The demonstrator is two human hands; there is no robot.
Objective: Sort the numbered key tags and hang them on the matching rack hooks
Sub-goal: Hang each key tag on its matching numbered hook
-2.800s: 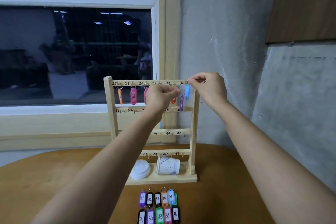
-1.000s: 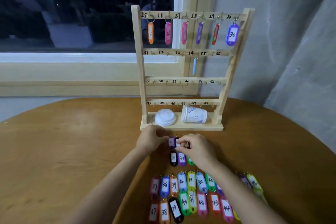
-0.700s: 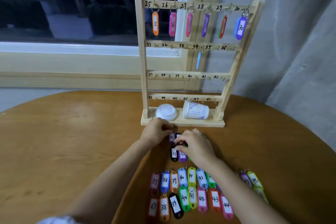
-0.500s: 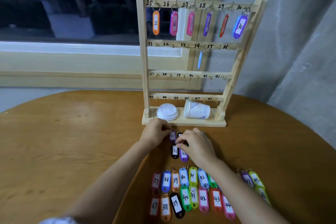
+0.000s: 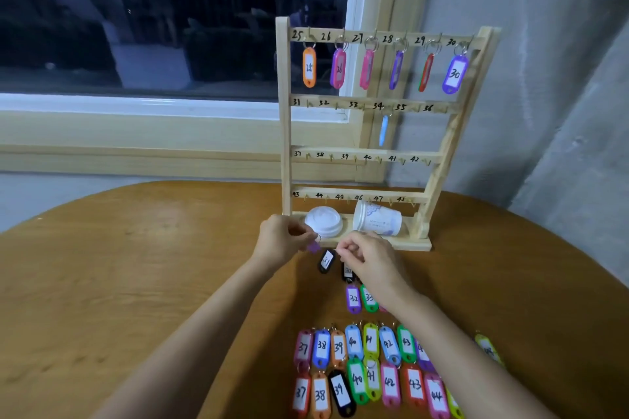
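A wooden rack [image 5: 285,133] stands on the round table, with rows of hooks numbered 25 to 48. Tags 25 to 30 hang on its top row, and a light blue tag [image 5: 383,130] hangs near hook 34. My left hand [image 5: 280,240] pinches a small purple tag [image 5: 313,246] by its ring, just in front of the rack base. My right hand [image 5: 371,258] pinches the ring of a black tag marked 31 [image 5: 326,261]. A purple tag 32 [image 5: 353,299] and a green tag 33 [image 5: 369,298] lie below it. Several tags numbered 37 to 44 [image 5: 371,371] lie in two rows nearer me.
A white lid [image 5: 323,221] and a paper cup [image 5: 377,218] on its side lie on the rack's base. A window and its sill are behind on the left, a grey wall on the right. A yellow tag [image 5: 488,349] lies apart at the right.
Both hands left the top row and came down to the tags in front of the rack. They have since lifted slightly, the left with the purple tag and the right with tag 31.
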